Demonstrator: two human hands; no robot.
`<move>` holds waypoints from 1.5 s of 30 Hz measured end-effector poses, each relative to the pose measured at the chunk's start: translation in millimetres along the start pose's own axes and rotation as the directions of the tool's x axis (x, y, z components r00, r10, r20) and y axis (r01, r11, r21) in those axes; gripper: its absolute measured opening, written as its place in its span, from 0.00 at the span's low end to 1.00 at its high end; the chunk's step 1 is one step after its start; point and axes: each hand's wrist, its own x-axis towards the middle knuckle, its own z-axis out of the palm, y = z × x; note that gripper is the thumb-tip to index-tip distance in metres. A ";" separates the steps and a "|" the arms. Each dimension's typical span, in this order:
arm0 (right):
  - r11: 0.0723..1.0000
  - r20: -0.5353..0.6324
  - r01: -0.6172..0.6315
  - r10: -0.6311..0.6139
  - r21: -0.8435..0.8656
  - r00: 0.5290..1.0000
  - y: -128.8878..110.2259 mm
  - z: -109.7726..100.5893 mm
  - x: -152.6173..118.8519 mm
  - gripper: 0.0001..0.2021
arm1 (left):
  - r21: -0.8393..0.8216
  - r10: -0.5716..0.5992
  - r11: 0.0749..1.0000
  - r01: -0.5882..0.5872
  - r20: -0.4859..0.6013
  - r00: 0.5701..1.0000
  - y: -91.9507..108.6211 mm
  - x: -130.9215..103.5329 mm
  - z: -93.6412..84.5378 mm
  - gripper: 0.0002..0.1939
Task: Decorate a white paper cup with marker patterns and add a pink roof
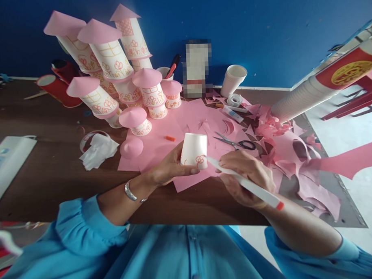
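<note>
My left hand [171,164] holds a white paper cup [194,145] from its left side and below, over pink paper. An orange-red flower outline shows low on the cup's wall, with another short mark to its left. My right hand [246,176] is closed around a white felt-tip marker [251,186] with a red end. The marker's tip meets the cup beside the flower, or comes very close. An orange marker cap [170,138] lies on the pink paper [161,130] behind the cup. Scissors [235,142] with black handles rest right of the cup.
Several decorated cup towers with pink cone roofs [99,32] stand at the back left. Pink paper scraps [316,188] cover the right side. A long stack of cups [306,92] leans there. Crumpled white tissue [99,152] and a tape roll lie left. A blue wall [261,31] closes the back.
</note>
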 end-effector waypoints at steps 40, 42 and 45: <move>0.958 0.109 -0.047 0.081 -0.282 0.991 34.3 17.3 -11.7 0.40 | 0.052 0.119 0.992 -0.112 -0.174 0.977 -3.3 0.1 6.0 0.36; 0.961 0.138 -0.042 0.082 -0.272 0.987 34.0 18.7 -13.3 0.40 | 0.075 0.101 0.993 -0.093 -0.098 0.990 -2.8 0.1 10.3 0.39; 0.971 0.157 -0.033 0.073 -0.239 0.985 32.4 20.6 -13.5 0.40 | 0.047 0.034 0.998 -0.032 -0.039 0.999 -3.4 -0.1 10.8 0.34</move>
